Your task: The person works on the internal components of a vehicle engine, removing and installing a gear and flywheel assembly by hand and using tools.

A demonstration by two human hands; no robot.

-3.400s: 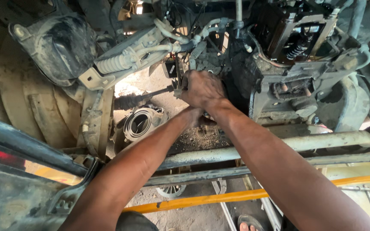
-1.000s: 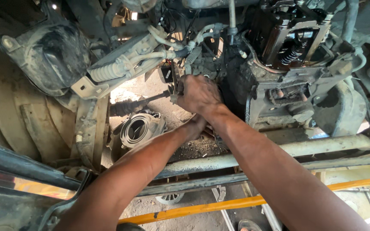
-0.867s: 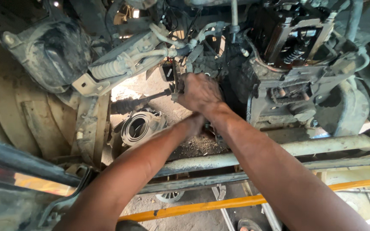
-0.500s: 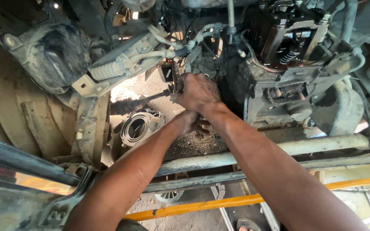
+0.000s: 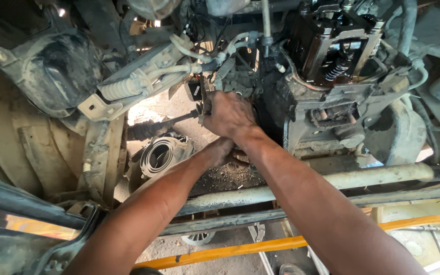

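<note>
Engine bay, viewed from above.
Far left: dusty black housing (image 5: 52,71), unchanged.
Left of centre: ribbed round pulley (image 5: 160,155), same place as a second ago.
Centre: left hand (image 5: 223,152), tucked under the right wrist, fingers hidden; cannot tell its grip. Position unchanged.
Centre: right hand (image 5: 228,114), fingers closed on a small metal part (image 5: 203,97) at the engine's left face; shifted slightly nearer.
Right: open engine block (image 5: 332,61), valve springs (image 5: 338,69) showing.
</note>
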